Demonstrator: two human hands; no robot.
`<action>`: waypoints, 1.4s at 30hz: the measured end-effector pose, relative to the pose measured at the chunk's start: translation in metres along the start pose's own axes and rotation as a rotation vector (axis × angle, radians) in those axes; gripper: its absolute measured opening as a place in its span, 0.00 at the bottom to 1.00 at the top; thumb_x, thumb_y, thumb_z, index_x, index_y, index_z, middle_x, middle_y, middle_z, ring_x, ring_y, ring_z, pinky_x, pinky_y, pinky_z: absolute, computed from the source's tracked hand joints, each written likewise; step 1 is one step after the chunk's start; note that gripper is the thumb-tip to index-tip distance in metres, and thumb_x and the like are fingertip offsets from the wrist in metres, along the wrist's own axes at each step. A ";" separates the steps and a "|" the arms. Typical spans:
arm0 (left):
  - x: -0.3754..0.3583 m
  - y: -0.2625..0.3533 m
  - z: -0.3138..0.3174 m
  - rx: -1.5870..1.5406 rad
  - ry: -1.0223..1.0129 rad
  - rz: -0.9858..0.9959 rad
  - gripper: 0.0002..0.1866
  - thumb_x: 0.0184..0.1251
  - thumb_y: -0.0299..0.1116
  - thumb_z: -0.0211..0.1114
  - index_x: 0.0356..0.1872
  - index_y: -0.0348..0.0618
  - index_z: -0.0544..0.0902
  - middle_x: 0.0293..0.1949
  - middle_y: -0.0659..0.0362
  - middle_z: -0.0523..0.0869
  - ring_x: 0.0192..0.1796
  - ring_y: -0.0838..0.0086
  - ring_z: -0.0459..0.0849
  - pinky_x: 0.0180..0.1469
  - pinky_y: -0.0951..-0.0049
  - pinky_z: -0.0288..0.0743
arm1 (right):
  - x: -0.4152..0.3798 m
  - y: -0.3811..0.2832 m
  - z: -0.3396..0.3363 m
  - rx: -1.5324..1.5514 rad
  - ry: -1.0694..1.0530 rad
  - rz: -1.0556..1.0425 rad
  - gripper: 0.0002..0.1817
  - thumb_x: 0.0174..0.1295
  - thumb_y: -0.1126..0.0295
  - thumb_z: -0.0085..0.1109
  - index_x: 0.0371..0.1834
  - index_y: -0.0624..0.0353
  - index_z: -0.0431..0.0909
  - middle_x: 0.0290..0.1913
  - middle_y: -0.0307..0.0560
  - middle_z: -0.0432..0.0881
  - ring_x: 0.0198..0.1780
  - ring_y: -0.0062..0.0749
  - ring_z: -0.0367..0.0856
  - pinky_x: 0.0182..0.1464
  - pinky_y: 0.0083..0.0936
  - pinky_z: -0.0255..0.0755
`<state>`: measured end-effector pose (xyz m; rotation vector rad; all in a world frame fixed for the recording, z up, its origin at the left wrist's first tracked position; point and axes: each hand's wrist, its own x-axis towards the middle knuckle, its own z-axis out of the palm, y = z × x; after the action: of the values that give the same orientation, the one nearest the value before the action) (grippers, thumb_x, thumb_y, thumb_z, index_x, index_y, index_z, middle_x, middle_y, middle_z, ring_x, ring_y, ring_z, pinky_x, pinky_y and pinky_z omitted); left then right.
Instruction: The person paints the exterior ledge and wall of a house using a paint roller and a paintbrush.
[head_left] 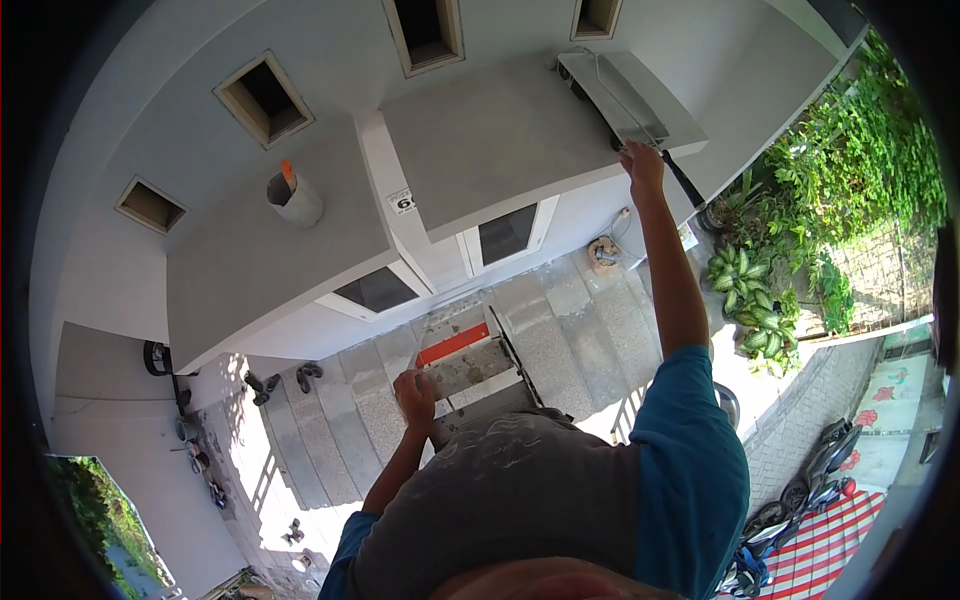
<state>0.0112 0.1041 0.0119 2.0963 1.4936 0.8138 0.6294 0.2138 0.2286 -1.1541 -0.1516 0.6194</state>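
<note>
High at the right, my right hand (642,168) reaches to the near end of a long metal tray (620,95) on the grey ledge (500,135). A black handle (684,180) sticks out beside that hand; whether the fingers grip it or the tray edge is too small to tell. Lower down, my left hand (415,397) rests at the side of the ladder's top (468,368), which has a red edge strip. Its fingers look curled, and their contact with the ladder is partly hidden. The ladder stands against my body.
A white container (295,200) with an orange thing in it stands on the left ledge. Small square openings line the wall above. Far below are a bucket (604,256), shoes (262,388), plants (760,310) and parked motorbikes (800,490).
</note>
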 end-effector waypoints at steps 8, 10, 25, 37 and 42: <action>0.001 0.004 -0.001 0.000 0.016 0.001 0.10 0.68 0.33 0.62 0.44 0.39 0.80 0.45 0.48 0.82 0.55 0.49 0.76 0.60 0.52 0.68 | -0.021 -0.083 -0.064 -1.710 0.247 -0.479 0.32 0.54 0.51 0.73 0.60 0.52 0.78 0.61 0.51 0.78 0.63 0.50 0.79 0.63 0.53 0.72; 0.002 0.004 -0.002 -0.002 0.018 0.007 0.10 0.67 0.33 0.62 0.44 0.39 0.80 0.45 0.48 0.82 0.55 0.49 0.76 0.60 0.53 0.68 | 0.000 -0.078 -0.088 -1.846 0.150 -0.347 0.32 0.54 0.50 0.73 0.59 0.52 0.77 0.58 0.52 0.81 0.60 0.50 0.80 0.60 0.54 0.73; -0.001 0.009 -0.004 0.128 0.039 0.078 0.14 0.66 0.32 0.62 0.51 0.38 0.78 0.50 0.47 0.82 0.59 0.50 0.75 0.63 0.54 0.67 | -0.014 -0.069 -0.096 -1.728 0.063 -0.486 0.15 0.63 0.56 0.65 0.43 0.56 0.82 0.42 0.57 0.86 0.47 0.59 0.84 0.49 0.53 0.76; 0.181 0.183 0.002 -0.452 -0.285 0.507 0.17 0.68 0.28 0.62 0.57 0.37 0.76 0.55 0.47 0.82 0.60 0.54 0.79 0.65 0.59 0.71 | -0.106 -0.016 -0.127 -1.234 0.144 -0.403 0.16 0.61 0.56 0.67 0.38 0.59 0.86 0.29 0.52 0.84 0.32 0.44 0.83 0.37 0.39 0.72; 0.292 0.288 0.050 -0.606 -0.380 0.633 0.16 0.72 0.31 0.60 0.57 0.37 0.76 0.51 0.48 0.86 0.57 0.58 0.85 0.62 0.61 0.75 | -0.148 0.007 -0.129 -1.063 0.156 -0.306 0.16 0.62 0.58 0.66 0.37 0.62 0.83 0.26 0.51 0.82 0.31 0.42 0.81 0.38 0.39 0.71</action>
<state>0.3151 0.2879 0.2234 2.0689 0.3077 0.8673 0.5594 0.0326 0.1980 -2.1405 -0.5551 0.1333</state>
